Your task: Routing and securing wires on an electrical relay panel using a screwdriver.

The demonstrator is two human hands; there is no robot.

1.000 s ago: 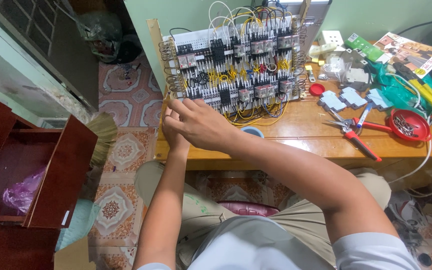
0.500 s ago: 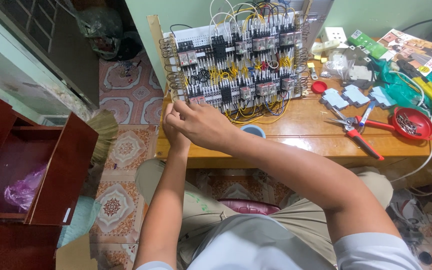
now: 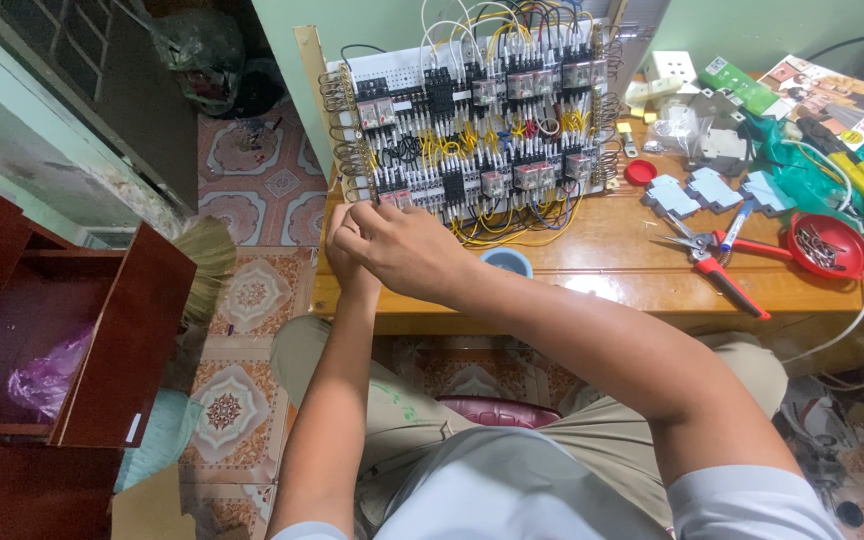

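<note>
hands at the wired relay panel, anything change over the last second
Almost nothing. Both hands stay pressed together at the lower left corner of the upright relay panel with yellow, black and white wires: the right hand covers the left hand, with no visible shift, grasp or release. The red-handled pliers, round red tray of screws and small blue cup lie as before on the wooden table.
</note>
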